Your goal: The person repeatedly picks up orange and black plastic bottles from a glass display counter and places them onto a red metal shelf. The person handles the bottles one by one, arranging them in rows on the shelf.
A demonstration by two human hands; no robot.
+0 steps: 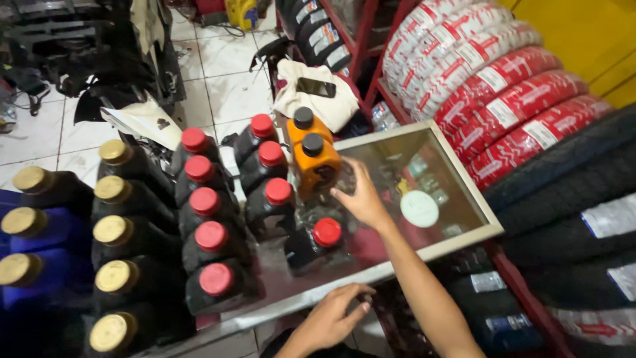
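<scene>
My right hand [361, 199] reaches over a glass-topped counter [457, 235], and its fingers and thumb close on the lower right side of the front orange bottle [317, 166] with a black cap. A second orange bottle [305, 126] stands just behind it. A black bottle with a red cap [318, 242] stands just below and left of that hand. My left hand [331, 318] rests on the counter's near metal edge with fingers loosely spread and holds nothing.
Rows of black bottles with red caps [205, 229] and gold caps [112, 232] fill the counter's left side, and blue bottles [30, 258] stand at the far left. Wrapped red and white tyres [503, 93] and black tyres [576, 185] are stacked at the right. A phone on a white cloth [315, 87] lies behind the counter.
</scene>
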